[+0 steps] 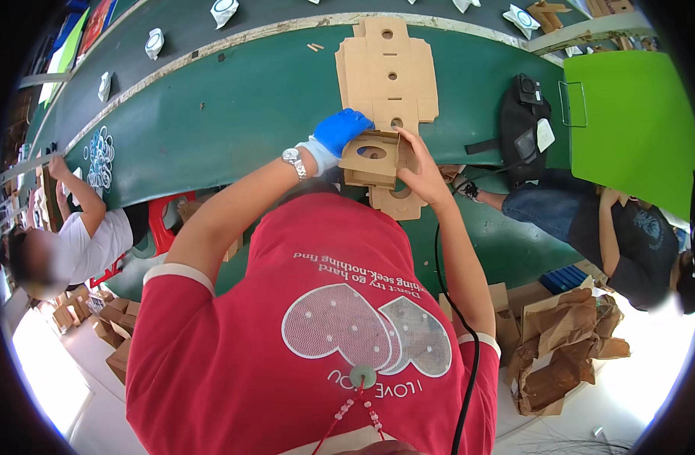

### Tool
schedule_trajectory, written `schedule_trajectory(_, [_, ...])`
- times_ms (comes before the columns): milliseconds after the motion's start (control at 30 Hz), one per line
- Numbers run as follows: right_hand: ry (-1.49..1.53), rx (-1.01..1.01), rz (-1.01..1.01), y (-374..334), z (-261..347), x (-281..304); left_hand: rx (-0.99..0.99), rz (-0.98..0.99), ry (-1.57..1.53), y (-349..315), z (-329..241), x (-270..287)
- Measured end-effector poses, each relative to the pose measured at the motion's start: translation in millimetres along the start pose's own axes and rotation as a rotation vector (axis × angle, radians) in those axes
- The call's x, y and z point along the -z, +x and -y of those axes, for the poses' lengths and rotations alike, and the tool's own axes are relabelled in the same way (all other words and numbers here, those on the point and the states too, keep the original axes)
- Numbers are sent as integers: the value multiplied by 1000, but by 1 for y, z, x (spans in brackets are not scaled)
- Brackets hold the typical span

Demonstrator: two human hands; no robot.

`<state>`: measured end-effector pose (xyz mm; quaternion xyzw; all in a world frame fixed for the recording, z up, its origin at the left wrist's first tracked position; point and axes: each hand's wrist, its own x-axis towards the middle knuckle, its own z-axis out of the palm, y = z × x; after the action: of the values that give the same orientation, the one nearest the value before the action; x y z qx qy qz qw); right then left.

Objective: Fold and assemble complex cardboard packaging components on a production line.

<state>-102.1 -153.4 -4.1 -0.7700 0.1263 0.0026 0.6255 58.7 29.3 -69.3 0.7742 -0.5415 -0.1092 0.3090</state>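
Between my two hands is a small brown cardboard box (369, 176), partly folded up, with an oval hole in its face. My left hand (343, 132), in a blue glove, grips its far left edge. My bare right hand (423, 168) holds the right side, thumb and fingers around the wall. Just beyond lies a stack of flat die-cut cardboard blanks (363, 76) with round holes down the middle. Part of a blank (397, 205) also shows under the box, toward my body. The box hides the fingertips in part.
A conveyor belt (279, 15) with small white packets runs along the far side of the green table (234, 98). A black bag (523, 129) and a green board (628, 114) stand right. Co-workers sit left and right. Crumpled brown paper (564, 341) lies at lower right.
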Motion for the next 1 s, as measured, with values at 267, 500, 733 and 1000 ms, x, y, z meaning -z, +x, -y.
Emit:
schedule_trajectory(267, [-516,237,-254,33,-15,-15,100,-9,13,19,-20,9])
schedule_trajectory(500, [-761,213,-307,39,-1,-14,178,-89,-97,20,-17,1])
schedule_trajectory(733, [-484,194,-289,46,-15,-8,557,-305,-722,-18,-34,-4])
schedule_trajectory(1000, [-260,-203,-405,51,46,1,946,-77,-1150,8,-42,68])
